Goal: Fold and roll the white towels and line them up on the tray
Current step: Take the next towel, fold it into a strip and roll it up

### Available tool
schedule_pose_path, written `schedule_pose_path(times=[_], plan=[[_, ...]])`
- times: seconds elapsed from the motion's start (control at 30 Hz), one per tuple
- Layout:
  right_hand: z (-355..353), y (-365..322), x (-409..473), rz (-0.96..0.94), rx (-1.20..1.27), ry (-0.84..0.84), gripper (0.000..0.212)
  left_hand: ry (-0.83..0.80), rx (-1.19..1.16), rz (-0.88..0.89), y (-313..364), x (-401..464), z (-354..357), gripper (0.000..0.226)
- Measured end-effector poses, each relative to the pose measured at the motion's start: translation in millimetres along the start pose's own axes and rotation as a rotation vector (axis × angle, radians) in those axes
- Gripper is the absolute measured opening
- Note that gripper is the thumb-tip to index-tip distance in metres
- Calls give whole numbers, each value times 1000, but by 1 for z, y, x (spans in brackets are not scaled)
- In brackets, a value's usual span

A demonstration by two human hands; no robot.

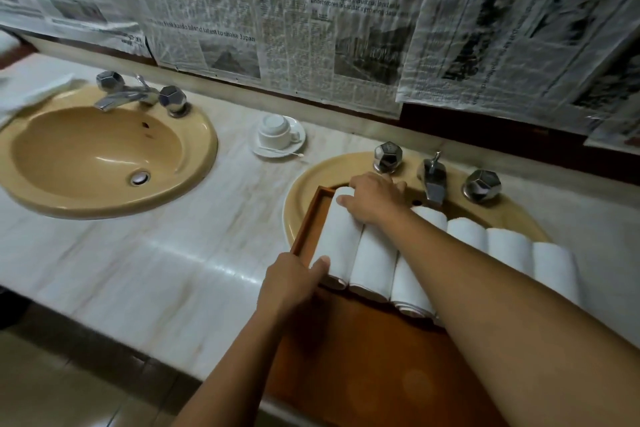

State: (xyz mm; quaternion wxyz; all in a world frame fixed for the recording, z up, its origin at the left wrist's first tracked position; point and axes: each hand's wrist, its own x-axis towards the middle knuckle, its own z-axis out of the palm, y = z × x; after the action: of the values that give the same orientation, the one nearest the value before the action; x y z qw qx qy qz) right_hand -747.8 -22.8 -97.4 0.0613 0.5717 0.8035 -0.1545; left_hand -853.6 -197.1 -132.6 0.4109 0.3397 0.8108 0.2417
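Wooden tray (pixel 363 357): rigid, smooth, raised rim; laid over the right-hand basin at the surface's near edge. Rolled towels (pixel 375 262): six visible, white terry, soft cylinders side by side along the tray's far edge; likely light, compressible, apt to unroll, so best held at both ends. Right hand (pixel 372 198): fingers curled over the far end of the leftmost roll (pixel 341 239). Left hand (pixel 292 282): thumb touching that roll's near end; fingers hidden, grip unclear.
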Motion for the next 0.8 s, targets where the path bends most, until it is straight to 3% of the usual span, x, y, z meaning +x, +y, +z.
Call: schedule_pose_path(times=[0.1,0.27,0.43,0.63,0.8], plan=[[-5,12,-7,-18,90,26,50,33,138,77,14,10,-19,52],[-6,63,-46,12,370,354,34,330,241,171,23,9,-26,48],[20,142,-113,204,230,607,29,312,338,143,-3,-6,-2,59],[47,203,-183,564,142,505,51,278,336,81,-22,-22,13,64],[63,222,-228,728,352,470,60,313,396,46,-46,-30,22,83]])
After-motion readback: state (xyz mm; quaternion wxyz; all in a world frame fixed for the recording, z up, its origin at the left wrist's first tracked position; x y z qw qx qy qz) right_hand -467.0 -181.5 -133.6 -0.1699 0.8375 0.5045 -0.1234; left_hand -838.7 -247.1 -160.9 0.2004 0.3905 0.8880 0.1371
